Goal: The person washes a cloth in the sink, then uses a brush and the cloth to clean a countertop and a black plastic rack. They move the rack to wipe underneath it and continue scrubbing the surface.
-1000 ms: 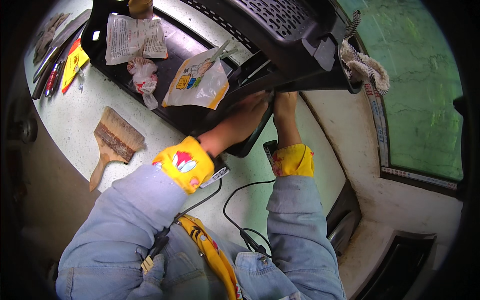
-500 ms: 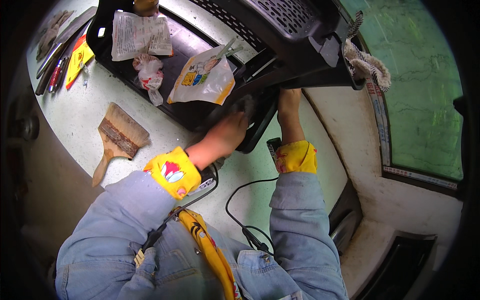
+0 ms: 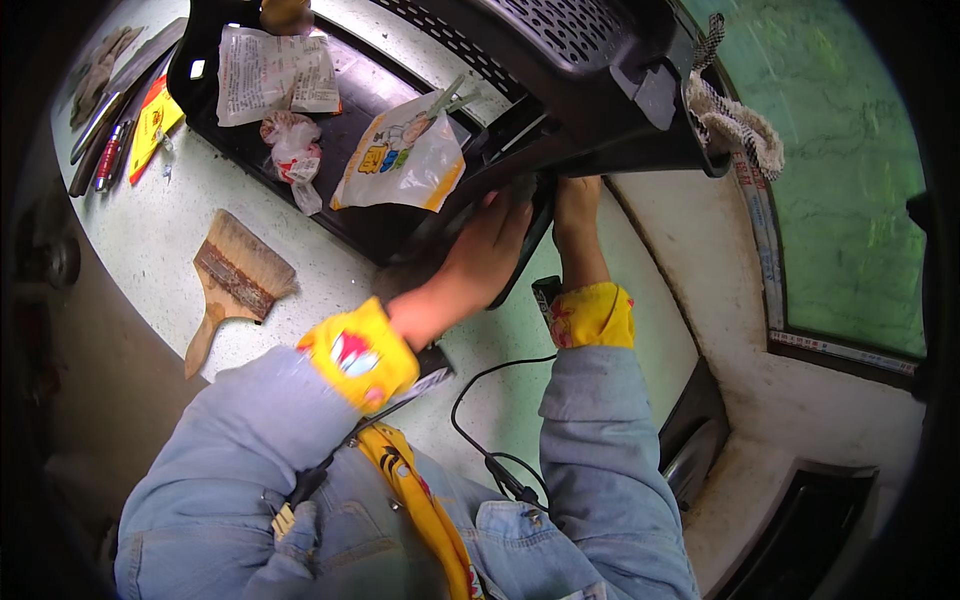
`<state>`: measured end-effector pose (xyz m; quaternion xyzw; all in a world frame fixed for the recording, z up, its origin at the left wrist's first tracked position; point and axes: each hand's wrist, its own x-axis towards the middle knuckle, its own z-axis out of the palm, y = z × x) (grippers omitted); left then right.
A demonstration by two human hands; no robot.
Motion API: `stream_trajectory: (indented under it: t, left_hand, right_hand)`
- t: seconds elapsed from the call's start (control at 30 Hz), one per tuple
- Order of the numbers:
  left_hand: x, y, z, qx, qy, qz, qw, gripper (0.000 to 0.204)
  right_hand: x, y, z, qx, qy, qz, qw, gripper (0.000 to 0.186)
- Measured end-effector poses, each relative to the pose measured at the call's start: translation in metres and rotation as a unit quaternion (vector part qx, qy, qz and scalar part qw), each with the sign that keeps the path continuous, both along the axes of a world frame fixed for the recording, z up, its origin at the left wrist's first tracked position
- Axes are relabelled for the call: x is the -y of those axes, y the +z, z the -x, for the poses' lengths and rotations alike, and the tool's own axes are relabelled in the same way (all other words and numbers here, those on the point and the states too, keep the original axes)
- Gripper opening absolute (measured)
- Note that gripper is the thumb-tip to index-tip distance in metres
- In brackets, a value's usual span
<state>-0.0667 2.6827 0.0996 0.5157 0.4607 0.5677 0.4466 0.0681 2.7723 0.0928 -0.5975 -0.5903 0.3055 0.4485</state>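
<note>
My left hand (image 3: 488, 245) reaches under the raised part of a black plastic rack (image 3: 560, 110). Its fingers are stretched out along the dark inner side; the palm and anything under it are hidden. At the rack's near right edge is my right hand (image 3: 576, 215), its fingers out of sight behind the black plastic. The rack's lower tray (image 3: 365, 70) holds a white and yellow plastic packet (image 3: 400, 165), a printed paper packet (image 3: 270, 80) and a small knotted plastic bag (image 3: 293, 155).
A wide wooden-handled brush (image 3: 235, 280) lies on the speckled white table (image 3: 340, 270). Knives and a red-yellow packet (image 3: 155, 125) are at the far left. A black cable (image 3: 465, 400) loops near me. A cloth (image 3: 735, 120) hangs at the rack's right, beside a green window (image 3: 830, 200).
My left hand has moved a little right and up, and its curled fingers have straightened against the rack. The dark fuzzy patch by its fingers no longer shows. My right hand stays put.
</note>
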Motion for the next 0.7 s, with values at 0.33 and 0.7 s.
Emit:
stream_trajectory:
  t: [0.33, 0.7]
  left_hand:
    - [-0.068, -0.047, -0.033, 0.027, -0.137, 0.096, 0.986, 0.057]
    - [-0.098, -0.108, -0.052, -0.036, -0.231, 0.148, 0.961, 0.052]
  right_hand:
    - [0.004, -0.001, 0.0, -0.027, 0.009, 0.0, 1.0, 0.037]
    - [-0.004, -0.011, -0.002, -0.006, 0.006, -0.031, 0.999, 0.041]
